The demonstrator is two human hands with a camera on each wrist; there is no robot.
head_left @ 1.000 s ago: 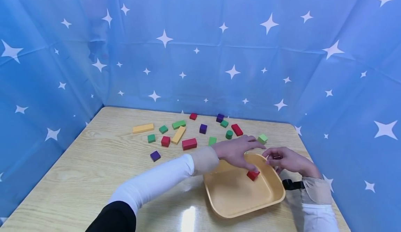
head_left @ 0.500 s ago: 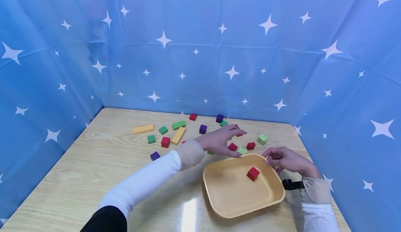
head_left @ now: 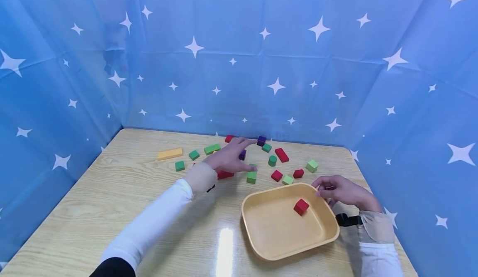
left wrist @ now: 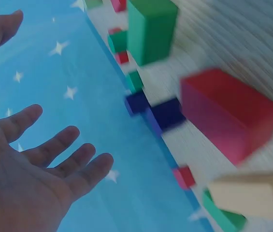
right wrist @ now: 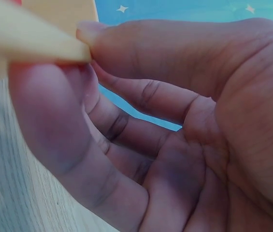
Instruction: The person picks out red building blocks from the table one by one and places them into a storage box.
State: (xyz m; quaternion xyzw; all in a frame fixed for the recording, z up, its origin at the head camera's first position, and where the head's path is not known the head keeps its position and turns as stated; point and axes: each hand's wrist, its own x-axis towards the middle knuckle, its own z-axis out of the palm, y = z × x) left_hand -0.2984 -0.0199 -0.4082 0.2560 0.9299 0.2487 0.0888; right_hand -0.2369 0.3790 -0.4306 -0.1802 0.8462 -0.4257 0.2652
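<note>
My left hand [head_left: 229, 156] hovers over the scattered blocks, fingers spread and holding nothing. Below it in the head view are a red block [head_left: 225, 175], partly covered by the hand, and a purple cube [head_left: 242, 155]. A green block [head_left: 252, 174] lies just past the thumb. In the left wrist view the palm and fingers [left wrist: 54, 150] are extended, with the red block [left wrist: 230, 113] off to the right. My right hand [head_left: 341, 192] pinches the far right rim of a yellow-orange plastic tub [head_left: 276, 252] between thumb and fingers. Inside the tub sits one red cube [head_left: 301, 207].
More blocks lie between the tub and the back edge: a long red one [head_left: 281, 155], a green cylinder [head_left: 272, 160], a light green cube [head_left: 312, 165]. A yellow plank [head_left: 169, 154] and a green block [head_left: 180, 166] lie left. A starry blue curtain [head_left: 239, 61] encloses the table.
My left hand has left the red cube in the tub and moved left and away, over the blocks. My right hand has stayed on the rim.
</note>
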